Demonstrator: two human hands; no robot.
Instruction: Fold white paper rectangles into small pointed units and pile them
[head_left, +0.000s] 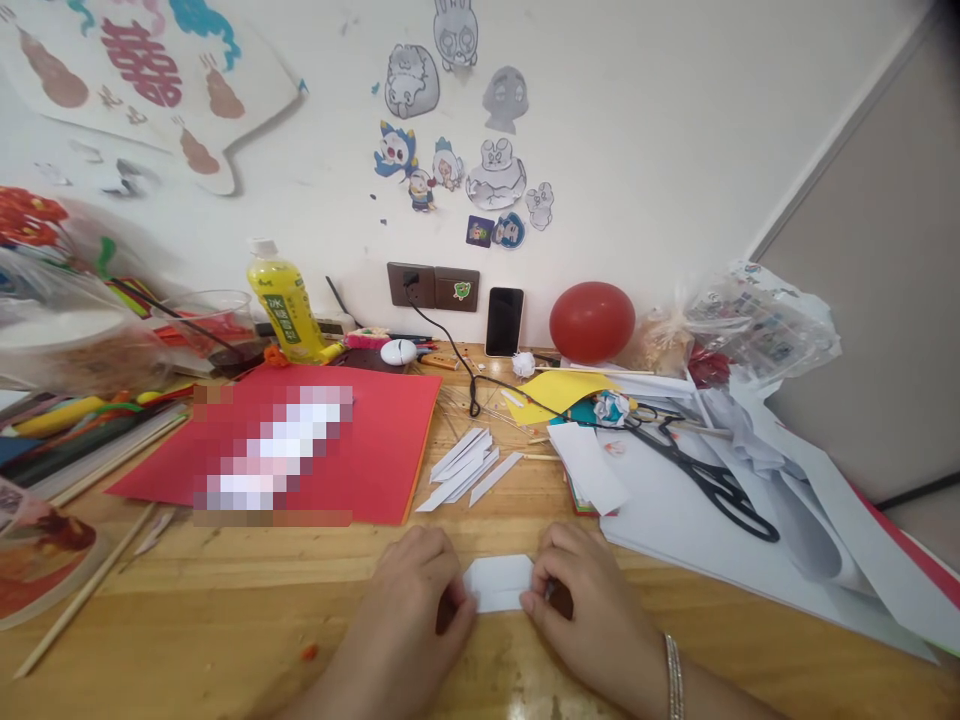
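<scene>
A small white folded piece of paper [499, 583] lies on the wooden table between my hands. My left hand [420, 600] pinches its left end, with thumb and fingers closed on the edge. At the right end, my right hand [581, 590] pinches the paper the same way; a bracelet circles that wrist. Just beyond the hands is a loose pile of folded white paper strips [463, 467]. A stack of small paper sheets [589, 468], white on top, sits further right.
A red sheet [382, 440] covers the left. Black-handled scissors [697, 475] lie on white paper at the right. Along the wall stand a yellow drink bottle [285, 305], a phone [504, 322] and a red balloon [592, 322]. A black cable [450, 345] crosses the table.
</scene>
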